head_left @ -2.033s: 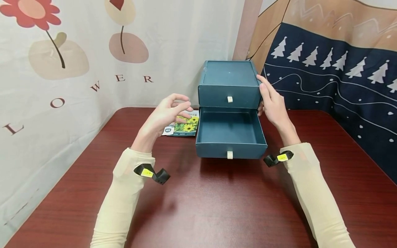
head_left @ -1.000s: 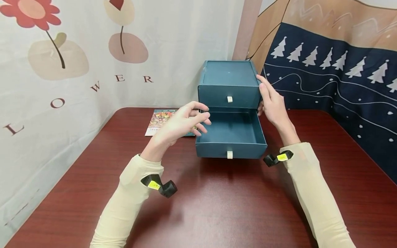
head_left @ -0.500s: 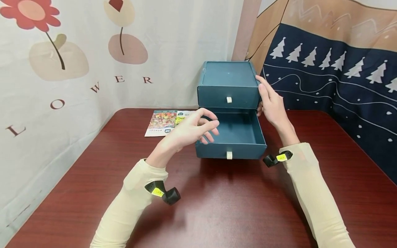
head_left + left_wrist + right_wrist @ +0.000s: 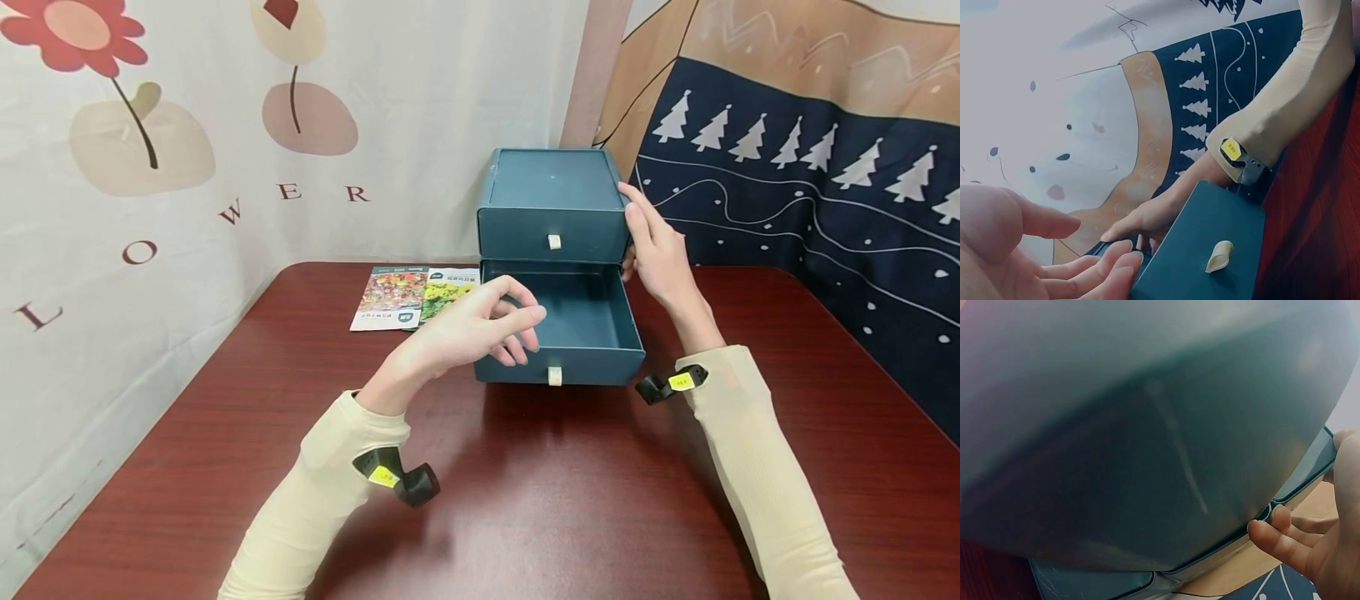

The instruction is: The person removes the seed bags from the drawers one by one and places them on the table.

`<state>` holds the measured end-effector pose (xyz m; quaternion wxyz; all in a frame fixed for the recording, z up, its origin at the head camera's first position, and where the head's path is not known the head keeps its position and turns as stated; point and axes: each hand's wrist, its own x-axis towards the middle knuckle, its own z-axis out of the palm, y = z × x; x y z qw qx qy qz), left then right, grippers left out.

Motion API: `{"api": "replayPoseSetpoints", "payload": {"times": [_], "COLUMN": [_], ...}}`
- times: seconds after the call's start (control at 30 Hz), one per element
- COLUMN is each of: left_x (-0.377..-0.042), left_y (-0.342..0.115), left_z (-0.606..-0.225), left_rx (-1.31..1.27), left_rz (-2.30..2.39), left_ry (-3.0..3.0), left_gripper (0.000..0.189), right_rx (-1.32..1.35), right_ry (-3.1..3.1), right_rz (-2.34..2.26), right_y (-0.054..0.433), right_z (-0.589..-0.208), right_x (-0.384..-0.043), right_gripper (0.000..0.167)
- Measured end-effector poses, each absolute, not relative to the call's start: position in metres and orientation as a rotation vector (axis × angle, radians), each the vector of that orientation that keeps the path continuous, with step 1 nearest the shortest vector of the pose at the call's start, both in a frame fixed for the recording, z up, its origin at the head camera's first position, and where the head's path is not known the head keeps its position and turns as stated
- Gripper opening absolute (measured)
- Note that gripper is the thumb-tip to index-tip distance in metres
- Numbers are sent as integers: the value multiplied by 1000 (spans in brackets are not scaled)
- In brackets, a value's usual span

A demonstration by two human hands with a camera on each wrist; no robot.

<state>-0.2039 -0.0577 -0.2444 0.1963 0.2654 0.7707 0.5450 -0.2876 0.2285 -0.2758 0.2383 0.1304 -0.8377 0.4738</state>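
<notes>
A dark blue two-drawer organizer [image 4: 555, 179] stands at the back of the table. Its upper drawer [image 4: 517, 232] is in, while the lower drawer [image 4: 600, 367] is pulled out and shows its bare floor. My left hand [image 4: 476, 329] hovers over that drawer's front left corner, fingers loosely bent and holding nothing. In the left wrist view, a white pull tab [image 4: 1219, 256] stands out from the drawer front, right of my fingers. My right hand [image 4: 660, 254] rests against the organizer's right side, fingertips along the edge; in the right wrist view its fingers [image 4: 1285, 540] touch that side.
Two seed packets or leaflets with flower pictures lie left of the organizer: a multicoloured one [image 4: 390, 296] and a yellow-flowered one [image 4: 447, 287], partly behind my left hand. A white curtain [image 4: 420, 125] hangs behind, and a navy tree-print cloth [image 4: 750, 217] on the right.
My left hand has moved right and toward me, from over the flower leaflets to the front left corner of the lower drawer. My right hand and the organizer have stayed in place.
</notes>
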Motion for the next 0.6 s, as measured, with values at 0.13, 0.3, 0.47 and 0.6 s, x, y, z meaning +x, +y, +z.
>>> {"api": "replayPoseSetpoints", "payload": {"times": [0.13,0.3,0.47,0.6], "left_x": [-201,-198,-197,-197], "left_y": [-56,-54,-55,-57], "left_z": [-244,-243,-245,-246], "left_rx": [741,757,778,797], "left_rz": [1483,1407,1366,1339], "left_ry": [2144,2141,2113,2110], "left_gripper": [25,25,25,24], "right_rx": [359,358,348,345], "right_ry": [-2294,-2292,-2302,-2306], "right_rz": [1281,1267,1268,1270], "right_y": [229,229,229,230], "right_z": [-277,-277,-278,-278], "right_x": [-289,-289,-289,-289], "right_gripper": [49,51,51,51]}}
